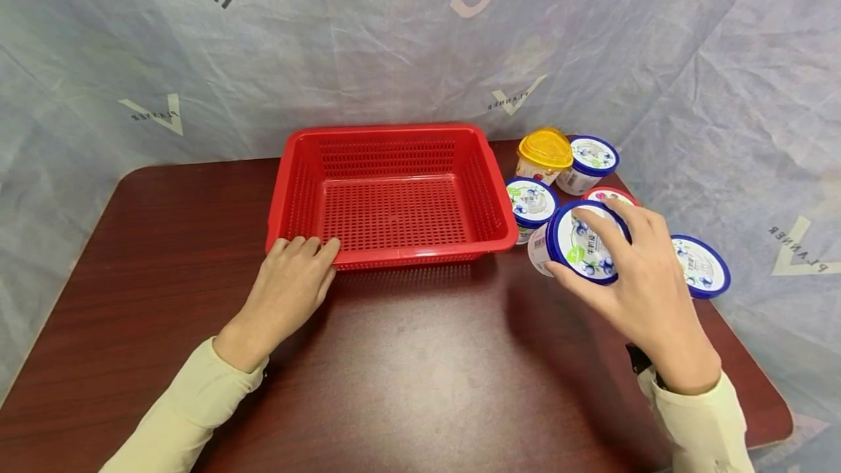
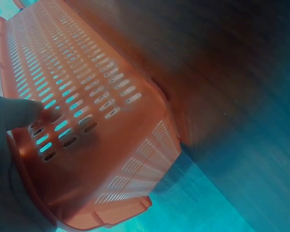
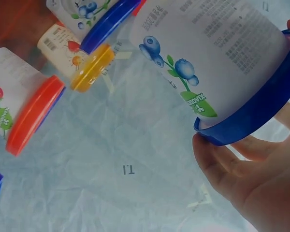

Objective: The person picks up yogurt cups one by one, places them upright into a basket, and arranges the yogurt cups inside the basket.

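My left hand (image 1: 289,283) grips the near left rim of a red plastic basket (image 1: 394,252). Its thumb (image 2: 21,113) presses the slotted outer wall in the left wrist view. My right hand (image 1: 640,283) holds a white tub with a blue lid (image 1: 588,243) and blueberry pictures, tilted, by the edge of its lid. In the right wrist view this tub (image 3: 222,58) shows its printed side, with fingers along the lid rim. Behind it a red-lidded tub (image 1: 611,195) is partly hidden.
Right of the basket stand another blue-lidded tub (image 1: 531,203), a yellow-lidded tub (image 1: 545,150) and a blue-lidded tub (image 1: 591,157) at the back. One more blue-lidded tub (image 1: 699,266) sits at the right table edge. Grey printed cloth (image 1: 394,35) hangs behind the brown table (image 1: 420,371).
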{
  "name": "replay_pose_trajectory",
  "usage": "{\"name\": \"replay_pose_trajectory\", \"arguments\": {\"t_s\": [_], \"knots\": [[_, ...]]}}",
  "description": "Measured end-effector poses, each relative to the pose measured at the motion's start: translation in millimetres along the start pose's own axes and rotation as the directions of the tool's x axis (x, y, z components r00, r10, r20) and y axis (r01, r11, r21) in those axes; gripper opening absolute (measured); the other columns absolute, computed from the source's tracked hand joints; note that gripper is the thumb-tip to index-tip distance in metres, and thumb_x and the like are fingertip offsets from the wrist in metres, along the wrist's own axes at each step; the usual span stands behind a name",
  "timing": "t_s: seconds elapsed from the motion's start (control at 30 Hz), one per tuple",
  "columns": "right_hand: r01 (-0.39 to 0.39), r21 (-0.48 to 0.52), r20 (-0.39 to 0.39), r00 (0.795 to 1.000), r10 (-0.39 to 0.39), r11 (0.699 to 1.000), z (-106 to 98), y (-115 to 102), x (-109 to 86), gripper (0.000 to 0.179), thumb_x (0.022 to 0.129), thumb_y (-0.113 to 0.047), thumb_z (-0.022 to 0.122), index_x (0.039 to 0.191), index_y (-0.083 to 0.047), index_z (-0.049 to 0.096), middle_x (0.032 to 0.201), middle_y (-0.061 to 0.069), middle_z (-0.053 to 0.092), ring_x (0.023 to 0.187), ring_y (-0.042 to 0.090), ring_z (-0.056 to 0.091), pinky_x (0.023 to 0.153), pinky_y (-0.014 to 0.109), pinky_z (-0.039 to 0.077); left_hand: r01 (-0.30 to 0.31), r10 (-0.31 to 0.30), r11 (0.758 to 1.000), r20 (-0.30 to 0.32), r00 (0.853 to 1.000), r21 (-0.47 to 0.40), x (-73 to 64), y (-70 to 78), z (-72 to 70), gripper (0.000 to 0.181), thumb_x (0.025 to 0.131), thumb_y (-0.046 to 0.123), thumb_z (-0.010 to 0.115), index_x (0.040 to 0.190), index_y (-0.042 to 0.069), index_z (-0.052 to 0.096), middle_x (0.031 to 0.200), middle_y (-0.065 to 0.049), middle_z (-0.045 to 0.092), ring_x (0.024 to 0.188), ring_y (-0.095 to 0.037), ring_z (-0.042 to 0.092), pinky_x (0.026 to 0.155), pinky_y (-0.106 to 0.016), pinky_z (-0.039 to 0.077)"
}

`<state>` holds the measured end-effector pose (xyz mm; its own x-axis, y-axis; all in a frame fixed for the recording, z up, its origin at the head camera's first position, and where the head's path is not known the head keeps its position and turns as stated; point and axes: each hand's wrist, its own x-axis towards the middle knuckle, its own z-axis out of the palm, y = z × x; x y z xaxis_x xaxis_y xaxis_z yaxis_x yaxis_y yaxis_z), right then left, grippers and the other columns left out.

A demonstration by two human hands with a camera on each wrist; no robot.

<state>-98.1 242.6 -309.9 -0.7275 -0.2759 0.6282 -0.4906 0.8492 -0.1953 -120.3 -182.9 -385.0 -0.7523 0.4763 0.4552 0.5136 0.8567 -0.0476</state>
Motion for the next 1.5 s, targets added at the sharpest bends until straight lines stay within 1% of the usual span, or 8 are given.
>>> {"name": "replay_pose_trajectory", "arguments": {"t_s": [0.17,0.33,0.43,0.63,0.87,1.1,1.33,1.5], "knots": [[0.027,0.007,-0.022,0.999,-0.027,1.0,2,-2,7.5,0.066,0.075,-0.057,0.072,0.123,-0.013,0.066,0.134,0.019,0.054,0.119,0.042,0.047,0.088,0.057,0.039,0.003,-0.003,1.0,0.006,1.0,0.0,-0.6,0.2,0.4,0.035,0.082,0.009,0.076,0.112,0.002,0.062,0.086,-0.017,0.066,0.076,-0.036,0.06,0.069,-0.044,0.042],[0.066,0.007,-0.052,0.996,-0.066,0.998,4,-7,17.8,0.074,0.081,-0.071,0.061,0.123,-0.011,0.065,0.135,0.021,0.054,0.12,0.044,0.047,0.096,0.058,0.039,0.002,-0.002,1.0,0.004,1.0,0.001,-1.2,-0.3,1.4,0.035,0.082,0.009,0.076,0.113,0.002,0.062,0.086,-0.017,0.066,0.076,-0.036,0.06,0.069,-0.044,0.042],[0.088,0.012,-0.077,0.993,-0.087,0.996,5,-10,25.0,0.074,0.082,-0.071,0.06,0.123,-0.009,0.065,0.134,0.023,0.054,0.119,0.046,0.047,0.099,0.057,0.037,0.001,-0.001,1.0,0.002,1.0,0.001,-1.5,-0.6,1.5,0.035,0.081,0.009,0.076,0.113,0.002,0.062,0.086,-0.017,0.066,0.076,-0.036,0.06,0.069,-0.044,0.042],[0.101,0.017,-0.079,0.992,-0.099,0.995,5,-14,35.0,0.075,0.083,-0.072,0.06,0.125,-0.01,0.063,0.137,0.022,0.053,0.122,0.044,0.046,0.098,0.057,0.038,-0.002,0.002,1.0,-0.003,1.0,0.004,-0.9,-0.6,1.2,0.035,0.081,0.009,0.076,0.113,0.003,0.062,0.085,-0.016,0.065,0.075,-0.036,0.06,0.069,-0.044,0.042],[0.143,0.019,-0.089,0.986,-0.141,0.989,8,-16,42.5,0.071,0.085,-0.067,0.061,0.125,-0.008,0.062,0.138,0.022,0.052,0.123,0.045,0.045,0.098,0.059,0.037,-0.006,0.006,1.0,-0.001,1.0,0.009,0.0,-0.1,1.2,0.033,0.081,0.009,0.076,0.11,0.004,0.06,0.08,-0.015,0.063,0.073,-0.035,0.059,0.068,-0.043,0.041],[0.168,0.018,-0.103,0.981,-0.166,0.986,12,-16,50.2,0.069,0.083,-0.062,0.065,0.126,-0.008,0.062,0.14,0.021,0.05,0.126,0.045,0.044,0.099,0.062,0.035,-0.013,0.013,1.0,-0.011,1.0,0.012,0.9,-1.1,1.1,0.034,0.08,0.008,0.077,0.109,0.004,0.06,0.079,-0.014,0.062,0.071,-0.034,0.058,0.067,-0.043,0.04],[0.194,0.031,-0.1,0.977,-0.19,0.981,16,-16,57.6,0.067,0.08,-0.053,0.071,0.128,-0.008,0.06,0.138,0.021,0.05,0.129,0.043,0.042,0.101,0.057,0.036,-0.017,0.017,1.0,-0.011,1.0,0.012,2.0,-1.5,1.6,0.033,0.08,0.008,0.076,0.108,0.005,0.059,0.077,-0.013,0.061,0.07,-0.034,0.058,0.066,-0.042,0.04],[0.217,0.055,-0.095,0.973,-0.211,0.975,22,-15,62.3,0.066,0.078,-0.047,0.075,0.128,-0.007,0.058,0.137,0.022,0.05,0.129,0.043,0.041,0.105,0.054,0.034,-0.015,0.015,1.0,-0.012,1.0,0.012,0.8,-1.4,1.3,0.033,0.08,0.008,0.076,0.108,0.004,0.059,0.077,-0.013,0.061,0.07,-0.034,0.058,0.065,-0.041,0.04]]}}
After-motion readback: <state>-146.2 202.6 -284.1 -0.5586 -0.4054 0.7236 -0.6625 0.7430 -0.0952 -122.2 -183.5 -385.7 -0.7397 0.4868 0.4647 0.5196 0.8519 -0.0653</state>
